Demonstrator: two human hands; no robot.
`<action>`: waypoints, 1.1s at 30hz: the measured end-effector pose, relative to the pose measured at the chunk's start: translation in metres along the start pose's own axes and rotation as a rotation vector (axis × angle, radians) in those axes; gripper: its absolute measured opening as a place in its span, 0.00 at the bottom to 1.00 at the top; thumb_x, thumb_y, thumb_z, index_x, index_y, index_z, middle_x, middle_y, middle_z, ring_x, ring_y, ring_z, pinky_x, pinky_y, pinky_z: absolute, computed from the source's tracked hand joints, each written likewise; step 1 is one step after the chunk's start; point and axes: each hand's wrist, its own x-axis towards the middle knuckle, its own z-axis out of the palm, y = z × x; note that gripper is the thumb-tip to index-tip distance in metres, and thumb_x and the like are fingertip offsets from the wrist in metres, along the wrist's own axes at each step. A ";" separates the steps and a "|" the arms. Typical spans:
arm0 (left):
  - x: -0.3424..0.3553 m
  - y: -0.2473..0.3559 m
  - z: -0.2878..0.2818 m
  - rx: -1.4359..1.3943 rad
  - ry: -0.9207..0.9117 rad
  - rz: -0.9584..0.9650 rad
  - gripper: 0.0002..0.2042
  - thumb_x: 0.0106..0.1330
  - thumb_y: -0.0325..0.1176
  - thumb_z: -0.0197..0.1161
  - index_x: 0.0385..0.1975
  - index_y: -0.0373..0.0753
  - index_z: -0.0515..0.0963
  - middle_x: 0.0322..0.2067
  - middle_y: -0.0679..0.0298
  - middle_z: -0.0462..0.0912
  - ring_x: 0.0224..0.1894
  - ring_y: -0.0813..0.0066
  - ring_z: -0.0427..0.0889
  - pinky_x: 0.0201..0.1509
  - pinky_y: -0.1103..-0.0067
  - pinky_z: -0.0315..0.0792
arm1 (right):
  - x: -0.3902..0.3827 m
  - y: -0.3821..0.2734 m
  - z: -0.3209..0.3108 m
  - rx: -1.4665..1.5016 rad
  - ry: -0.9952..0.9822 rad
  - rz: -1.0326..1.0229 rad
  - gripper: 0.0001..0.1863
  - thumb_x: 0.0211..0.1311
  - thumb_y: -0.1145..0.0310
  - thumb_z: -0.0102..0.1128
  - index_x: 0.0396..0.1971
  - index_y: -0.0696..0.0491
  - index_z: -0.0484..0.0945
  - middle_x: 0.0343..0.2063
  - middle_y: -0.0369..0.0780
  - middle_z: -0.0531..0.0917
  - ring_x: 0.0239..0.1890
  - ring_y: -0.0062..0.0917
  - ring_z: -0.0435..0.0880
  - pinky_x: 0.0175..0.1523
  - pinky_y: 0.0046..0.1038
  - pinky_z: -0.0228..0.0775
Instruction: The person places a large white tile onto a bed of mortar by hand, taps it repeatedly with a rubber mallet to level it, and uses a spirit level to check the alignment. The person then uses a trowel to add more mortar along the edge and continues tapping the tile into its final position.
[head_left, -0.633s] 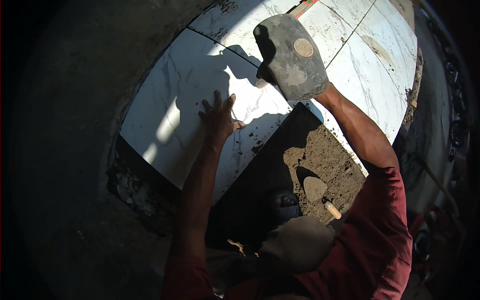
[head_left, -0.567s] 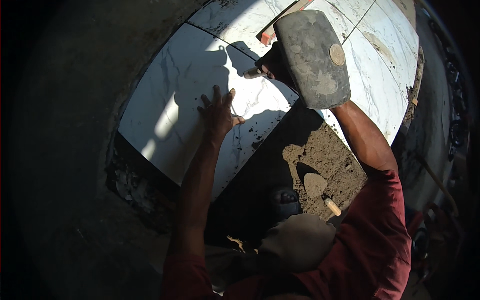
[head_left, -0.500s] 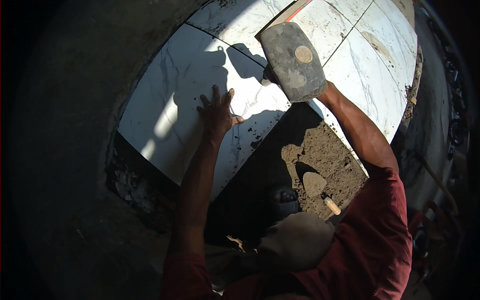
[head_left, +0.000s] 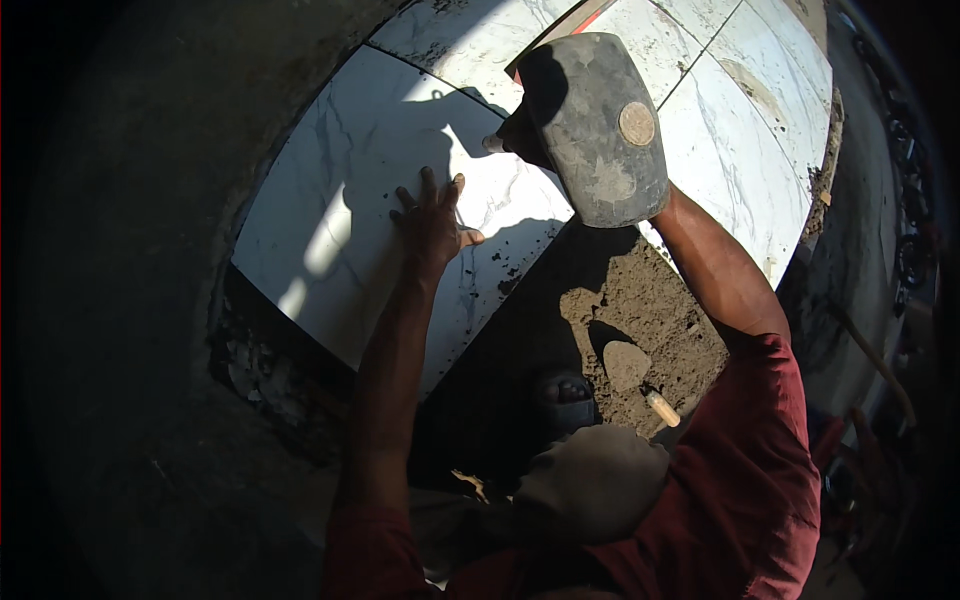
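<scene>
My left hand (head_left: 430, 228) lies with fingers spread on a white marble-patterned tile (head_left: 345, 215), holding nothing. A rubber mallet (head_left: 598, 150) with a dark, worn head is held up over the tile's right corner. My right hand (head_left: 522, 140) is closed round the mallet's handle, mostly hidden behind the head. Crumbs of mortar are scattered along the tile's near right edge.
Beyond and to the right lie more white tiles (head_left: 725, 165), one with a long straight bar (head_left: 560, 35) on it. Rough mortar (head_left: 672, 300) fills the gap beside the tile, with a wooden-handled trowel (head_left: 628, 366) on it. My foot (head_left: 566, 390) is close by.
The mallet head has shifted slightly to the right and looks larger, having come up nearer to me with my right hand. My left hand stays flat on the tile.
</scene>
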 end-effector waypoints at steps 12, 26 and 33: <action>-0.002 0.004 -0.005 0.011 -0.054 -0.033 0.50 0.39 0.60 0.75 0.68 0.62 0.60 0.71 0.54 0.49 0.65 0.26 0.55 0.59 0.41 0.63 | -0.020 -0.022 0.011 0.102 -0.109 0.028 0.39 0.57 0.62 0.67 0.67 0.50 0.58 0.62 0.43 0.69 0.65 0.29 0.67 0.66 0.33 0.64; 0.006 0.001 0.023 0.044 0.071 0.000 0.43 0.46 0.59 0.72 0.66 0.62 0.62 0.70 0.53 0.50 0.64 0.23 0.57 0.57 0.37 0.62 | -0.035 -0.009 0.042 0.069 -0.075 0.070 0.32 0.57 0.65 0.65 0.61 0.51 0.63 0.57 0.41 0.72 0.60 0.27 0.71 0.61 0.32 0.67; 0.002 -0.009 0.027 0.098 0.144 0.010 0.38 0.57 0.59 0.64 0.68 0.58 0.60 0.70 0.55 0.52 0.64 0.26 0.58 0.56 0.39 0.65 | -0.059 -0.011 0.055 0.050 -0.041 0.119 0.28 0.58 0.66 0.65 0.58 0.51 0.66 0.54 0.41 0.74 0.57 0.27 0.72 0.58 0.31 0.69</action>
